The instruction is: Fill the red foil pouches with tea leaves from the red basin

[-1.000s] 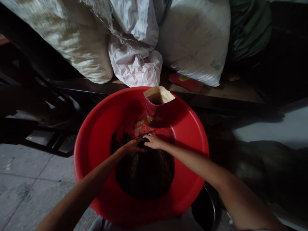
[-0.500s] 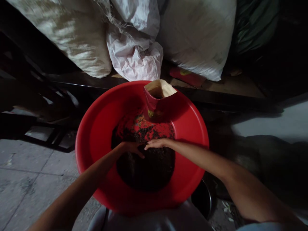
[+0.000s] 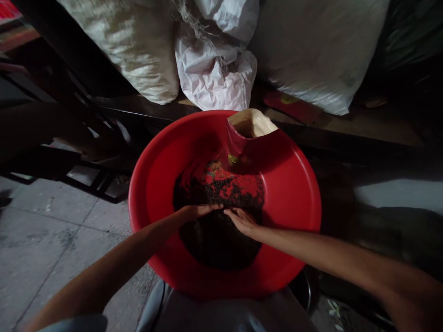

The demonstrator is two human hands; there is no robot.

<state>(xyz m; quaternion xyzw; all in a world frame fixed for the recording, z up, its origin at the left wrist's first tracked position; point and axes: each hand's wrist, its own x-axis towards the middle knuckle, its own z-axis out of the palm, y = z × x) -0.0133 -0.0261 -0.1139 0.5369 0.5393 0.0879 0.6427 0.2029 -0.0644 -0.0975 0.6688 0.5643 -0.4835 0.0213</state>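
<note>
A large red basin (image 3: 152, 184) stands in front of me with dark, crumbly material (image 3: 221, 244) over its bottom. My left hand (image 3: 200, 211) lies on the material, fingers stretched out toward the middle. From the other side my right hand (image 3: 242, 220) reaches in, its fingers extended and touching the material. The fingertips of both hands nearly meet. Whatever is under the palms is hidden. An opened dark red bag (image 3: 238, 147) with a pale inside stands in the far part of the basin.
Behind the basin, full pale sacks (image 3: 141, 50) and a crumpled white sack (image 3: 216, 78) rest on a low dark shelf (image 3: 374, 124). A red packet (image 3: 292, 106) lies there too. Dark metal frames (image 3: 93, 184) stand at the left above grey floor tiles (image 3: 51, 240).
The view has shifted, so the basin appears further right. My left hand's fingers have straightened and come closer together; my right hand has turned, its fingers now angled up and left.
</note>
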